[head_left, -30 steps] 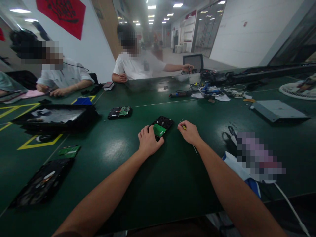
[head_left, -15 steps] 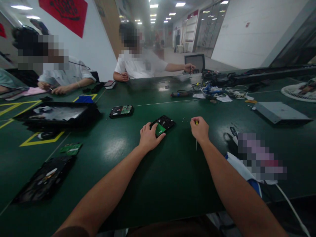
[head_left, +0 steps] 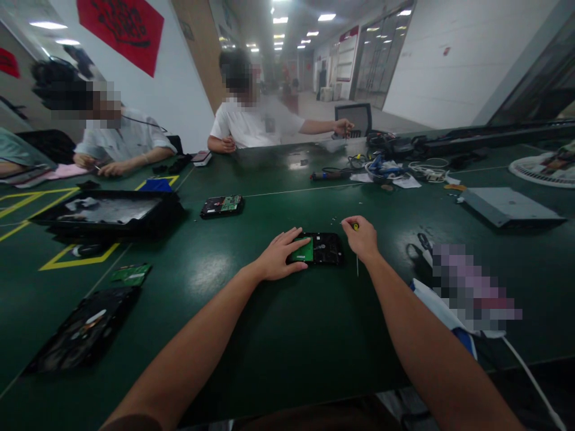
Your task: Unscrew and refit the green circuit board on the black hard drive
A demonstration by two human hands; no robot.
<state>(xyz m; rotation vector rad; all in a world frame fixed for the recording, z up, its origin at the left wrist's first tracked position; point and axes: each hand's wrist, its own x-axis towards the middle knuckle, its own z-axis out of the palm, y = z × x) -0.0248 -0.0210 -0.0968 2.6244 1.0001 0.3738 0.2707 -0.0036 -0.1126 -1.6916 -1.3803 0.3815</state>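
Hard drive [head_left: 321, 249] flat on tabletop [head_left: 287, 335], long axis left-right. Left hand [head_left: 282, 258] fingers spread flat on its left, green-board end. Right hand [head_left: 362, 238] just right of drive, fingers closed round screwdriver [head_left: 356, 251], shaft pointing near.

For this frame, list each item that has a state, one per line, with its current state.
left hand: flat, fingers resting on the hard drive's green board
right hand: closed around a screwdriver
screwdriver: held upright, tip down at the table
hard drive: lying flat, circuit board up
second hard drive: flat, untouched
black tray: open, holding sheets
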